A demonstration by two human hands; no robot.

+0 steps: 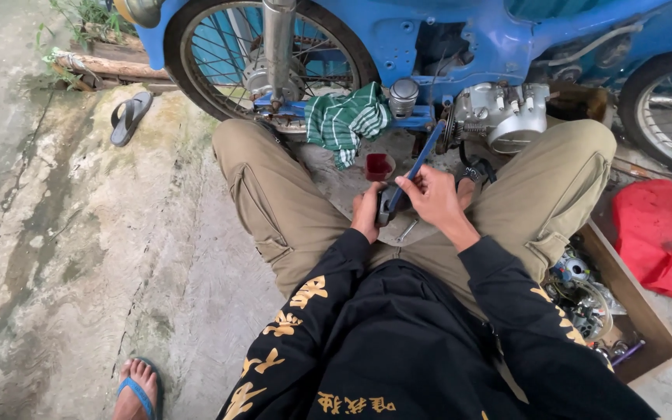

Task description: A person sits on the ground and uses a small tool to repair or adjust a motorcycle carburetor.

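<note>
Blue motorbike (460, 39) is sitting right in front of the knees, a red bag (663, 233) lying off to the right. Right hand (437, 198) is gripping a blue wrench (414, 175), fingers pressed around its handle. Left hand (367, 211) is curling around the wrench's lower end. Small red cup (379, 166) is resting just above.

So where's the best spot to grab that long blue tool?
Probably the upper part of the blue tool, coming from the right side. It is a long, thin bar leaning up toward the motorbike engine, and that stretch is bare. Lower down, the right hand already pinches it and the left hand steadies the dark end, with the small red cup close on the left.
</note>
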